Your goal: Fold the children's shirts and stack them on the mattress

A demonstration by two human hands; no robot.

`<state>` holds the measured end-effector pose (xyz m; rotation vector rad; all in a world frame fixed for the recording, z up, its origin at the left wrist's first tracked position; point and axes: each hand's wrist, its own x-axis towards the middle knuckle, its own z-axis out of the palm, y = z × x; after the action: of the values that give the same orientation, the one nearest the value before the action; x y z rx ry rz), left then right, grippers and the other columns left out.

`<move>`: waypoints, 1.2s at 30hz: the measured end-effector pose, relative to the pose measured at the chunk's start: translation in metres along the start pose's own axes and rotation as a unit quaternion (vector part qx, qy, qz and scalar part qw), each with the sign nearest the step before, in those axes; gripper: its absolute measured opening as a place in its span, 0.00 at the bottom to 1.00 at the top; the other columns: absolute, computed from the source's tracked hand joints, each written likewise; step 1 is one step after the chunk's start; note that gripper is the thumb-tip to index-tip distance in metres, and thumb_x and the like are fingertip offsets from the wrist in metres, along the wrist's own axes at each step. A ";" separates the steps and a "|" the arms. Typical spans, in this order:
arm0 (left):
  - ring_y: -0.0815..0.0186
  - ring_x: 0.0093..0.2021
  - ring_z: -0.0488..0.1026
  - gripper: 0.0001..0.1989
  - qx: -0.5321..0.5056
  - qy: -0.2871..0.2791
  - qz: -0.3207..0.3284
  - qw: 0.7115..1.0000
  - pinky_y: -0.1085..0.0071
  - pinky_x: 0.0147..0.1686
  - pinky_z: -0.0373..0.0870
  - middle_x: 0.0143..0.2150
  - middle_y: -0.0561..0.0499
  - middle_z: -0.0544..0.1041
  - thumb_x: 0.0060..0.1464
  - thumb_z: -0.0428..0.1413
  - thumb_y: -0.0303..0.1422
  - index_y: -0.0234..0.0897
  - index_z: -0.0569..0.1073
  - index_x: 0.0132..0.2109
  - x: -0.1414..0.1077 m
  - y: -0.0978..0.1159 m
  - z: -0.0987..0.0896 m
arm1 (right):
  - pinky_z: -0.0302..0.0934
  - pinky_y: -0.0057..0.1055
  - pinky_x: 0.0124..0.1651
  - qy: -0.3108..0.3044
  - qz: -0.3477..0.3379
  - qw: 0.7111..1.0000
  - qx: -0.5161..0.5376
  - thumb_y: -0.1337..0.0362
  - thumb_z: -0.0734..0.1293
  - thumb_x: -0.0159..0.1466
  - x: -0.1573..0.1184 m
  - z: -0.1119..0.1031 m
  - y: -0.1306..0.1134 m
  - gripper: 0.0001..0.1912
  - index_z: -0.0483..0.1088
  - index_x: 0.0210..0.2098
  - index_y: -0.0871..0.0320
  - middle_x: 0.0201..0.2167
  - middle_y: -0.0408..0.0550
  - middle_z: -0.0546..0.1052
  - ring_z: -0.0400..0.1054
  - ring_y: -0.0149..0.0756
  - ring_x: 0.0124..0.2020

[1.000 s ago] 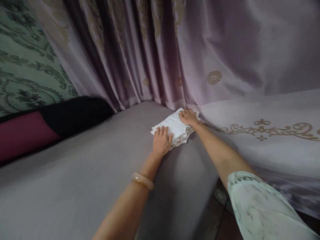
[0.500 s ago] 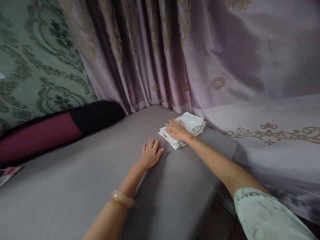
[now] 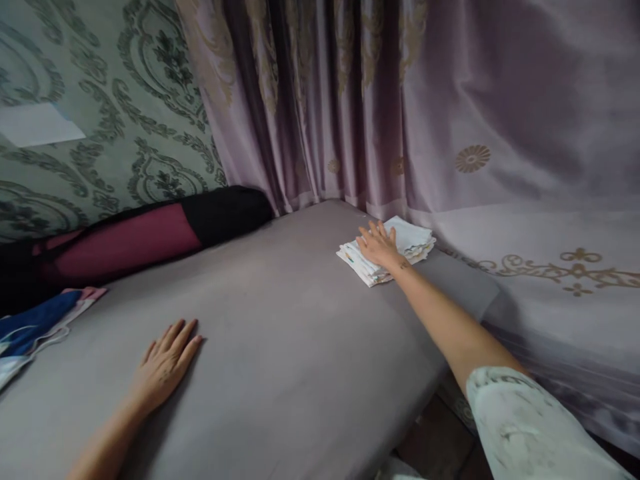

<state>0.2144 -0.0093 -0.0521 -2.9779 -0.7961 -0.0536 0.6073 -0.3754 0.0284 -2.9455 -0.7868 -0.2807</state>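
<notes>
A stack of folded white cloths with bits of coloured pattern at the edges lies near the far right corner of the grey-covered bed. On top of the stack rests my right hand, flat with its fingers spread. My left hand is over the grey cover at the lower left, fingers stretched out, with nothing in it. To its left lies a small heap of blue, pink and white cloth, partly cut off by the frame edge.
A long black and maroon bag lies along the wall at the bed's back edge. Purple curtains hang behind and right of the bed. Dark floor shows past the bed's right edge. White paper is on the patterned wall.
My left hand has moved left, away from the cloth stack. The view has turned left, bringing more of the blue cloth and the bag into sight. My right hand stays on the stack.
</notes>
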 end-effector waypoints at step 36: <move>0.61 0.59 0.69 0.17 -0.335 0.071 -0.014 0.939 0.69 0.60 0.60 0.58 0.45 0.74 0.57 0.52 0.36 0.41 0.76 0.52 -0.014 -0.024 -0.032 | 0.35 0.61 0.66 -0.192 -0.366 0.898 0.151 0.55 0.52 0.69 -0.145 0.014 -0.337 0.32 0.53 0.68 0.65 0.70 0.66 0.49 0.42 0.55 0.70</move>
<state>0.1896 0.0025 -0.0201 -3.5168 -0.9573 -0.6639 0.3171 -0.1524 -0.0035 -2.3111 -1.7874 0.3734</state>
